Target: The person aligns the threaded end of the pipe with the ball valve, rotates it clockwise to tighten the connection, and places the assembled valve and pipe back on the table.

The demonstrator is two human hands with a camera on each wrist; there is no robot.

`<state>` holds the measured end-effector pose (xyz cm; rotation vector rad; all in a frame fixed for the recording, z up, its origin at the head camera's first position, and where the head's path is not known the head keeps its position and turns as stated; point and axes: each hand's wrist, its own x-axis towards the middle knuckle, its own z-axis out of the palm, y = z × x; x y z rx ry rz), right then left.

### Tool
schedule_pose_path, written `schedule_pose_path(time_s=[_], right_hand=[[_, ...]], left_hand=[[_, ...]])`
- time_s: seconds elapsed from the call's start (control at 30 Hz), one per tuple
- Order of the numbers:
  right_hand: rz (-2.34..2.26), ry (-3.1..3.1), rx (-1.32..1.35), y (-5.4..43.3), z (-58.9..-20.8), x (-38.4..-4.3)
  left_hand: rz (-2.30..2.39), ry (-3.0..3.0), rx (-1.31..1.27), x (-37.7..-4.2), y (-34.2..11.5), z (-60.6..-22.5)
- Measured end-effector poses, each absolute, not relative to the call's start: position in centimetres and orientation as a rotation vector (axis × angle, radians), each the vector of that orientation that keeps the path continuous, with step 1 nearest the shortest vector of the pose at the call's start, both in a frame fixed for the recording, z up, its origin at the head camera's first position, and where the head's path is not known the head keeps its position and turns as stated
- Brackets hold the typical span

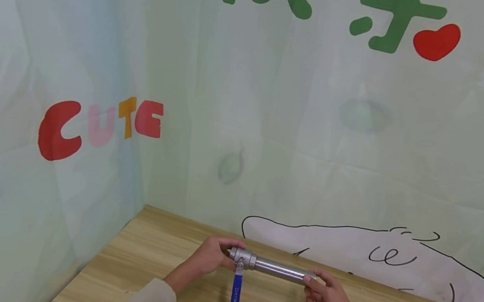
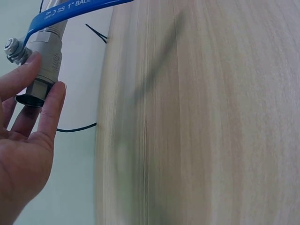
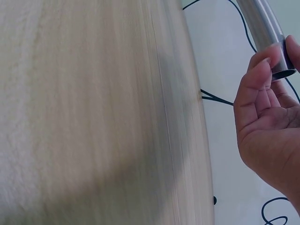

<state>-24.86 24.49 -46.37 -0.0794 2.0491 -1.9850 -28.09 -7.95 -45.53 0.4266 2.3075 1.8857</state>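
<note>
A steel ball valve (image 1: 242, 258) with a long blue lever handle (image 1: 236, 296) is joined to a shiny metal pipe (image 1: 280, 270), and both are held above the wooden table. My left hand (image 1: 211, 255) grips the valve's free end between thumb and fingers; in the left wrist view its open threaded mouth (image 2: 31, 99) shows by the fingertips. At the pipe's other end, my right hand (image 1: 329, 298) pinches the tube between thumb and fingers. The right wrist view shows the hollow pipe end (image 3: 283, 73) there. The lever points toward me, across the pipe.
The wood-grain table (image 1: 182, 298) reaches back to a pale green printed sheet (image 1: 308, 145) behind it. Another sheet with the coloured word CUTE (image 1: 61, 132) stands along the left edge. A cartoon figure (image 1: 349, 250) is printed low on the back sheet.
</note>
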Motion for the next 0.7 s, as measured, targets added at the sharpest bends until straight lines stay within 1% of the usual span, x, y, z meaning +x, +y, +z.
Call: schedule_pose_path(time_s=[0.47, 0.7], right_hand=[[-1.974, 2.009, -0.126, 24.5, -46.01, -24.92], [-1.948, 2.027, -0.089, 24.39, -45.9, -25.14]], left_hand=[[1.897, 2.311, 0.434, -28.35, -8.04, -45.7], [1.886, 2.314, 0.431, -28.22, -8.07, -45.46]])
